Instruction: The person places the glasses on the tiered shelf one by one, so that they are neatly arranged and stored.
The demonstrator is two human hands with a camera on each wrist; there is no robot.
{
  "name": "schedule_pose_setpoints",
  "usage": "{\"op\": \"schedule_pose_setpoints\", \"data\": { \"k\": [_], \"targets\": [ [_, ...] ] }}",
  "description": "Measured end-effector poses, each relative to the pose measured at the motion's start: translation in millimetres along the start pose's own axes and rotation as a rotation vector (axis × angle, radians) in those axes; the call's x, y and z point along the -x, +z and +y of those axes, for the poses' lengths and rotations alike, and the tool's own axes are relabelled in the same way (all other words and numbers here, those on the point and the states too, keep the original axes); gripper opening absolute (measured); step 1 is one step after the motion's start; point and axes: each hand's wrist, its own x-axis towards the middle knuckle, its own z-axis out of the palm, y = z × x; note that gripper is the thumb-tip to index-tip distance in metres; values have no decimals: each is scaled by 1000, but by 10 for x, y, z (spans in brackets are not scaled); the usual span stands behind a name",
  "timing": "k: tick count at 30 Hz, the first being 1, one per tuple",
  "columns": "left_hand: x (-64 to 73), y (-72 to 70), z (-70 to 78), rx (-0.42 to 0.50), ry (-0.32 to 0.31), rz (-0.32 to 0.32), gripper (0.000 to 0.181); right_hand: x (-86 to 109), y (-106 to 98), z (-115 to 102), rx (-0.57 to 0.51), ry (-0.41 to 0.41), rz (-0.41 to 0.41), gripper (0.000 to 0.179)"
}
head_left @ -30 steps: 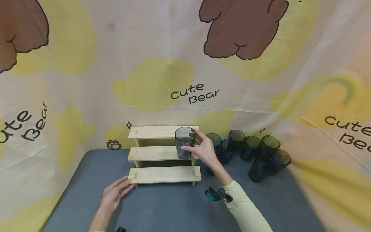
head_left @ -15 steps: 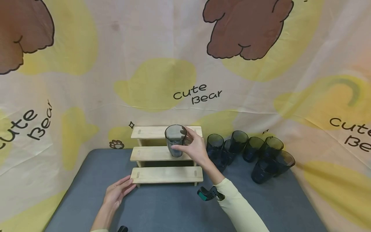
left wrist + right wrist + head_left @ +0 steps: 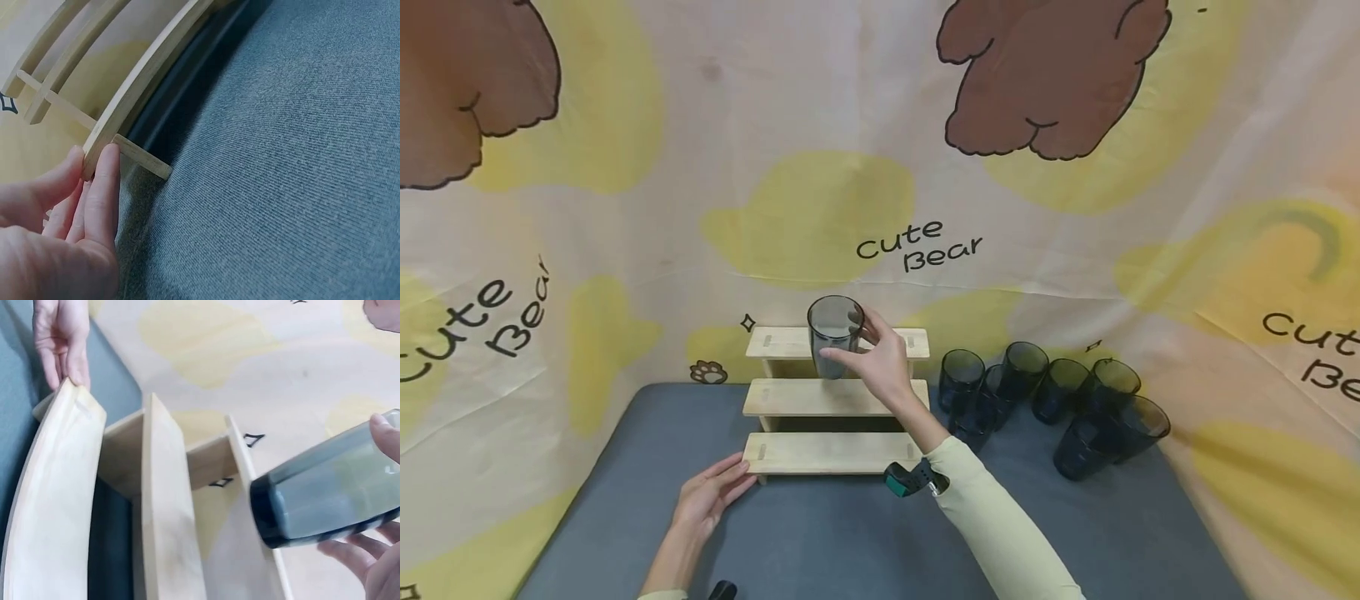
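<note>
Head view: the right hand [image 3: 880, 360] pinches a smoky glass [image 3: 829, 337] near the top tier [image 3: 781, 342] of a wooden rack [image 3: 820, 399]; the left hand [image 3: 707, 493], well below the glass, pinches the bottom tier [image 3: 827, 453].

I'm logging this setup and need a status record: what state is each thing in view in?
Held glass: upright in the head view; contact with the rack unclear.
Right hand: gripping that glass.
Left hand: pinching the wooden rack's lowest board at its left end.
Wooden rack: standing, three tiers.
Other glasses: grouped right of the rack, rims up; contents unclear.
Backdrop: hanging, creased.
</note>
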Motion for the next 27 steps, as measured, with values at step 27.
{"op": "schedule_pose_setpoints", "data": {
  "k": [27],
  "targets": [
    [13, -9, 48, 14, -21, -22, 20, -622, 839, -114, 72, 98, -93, 86]
  ]
}}
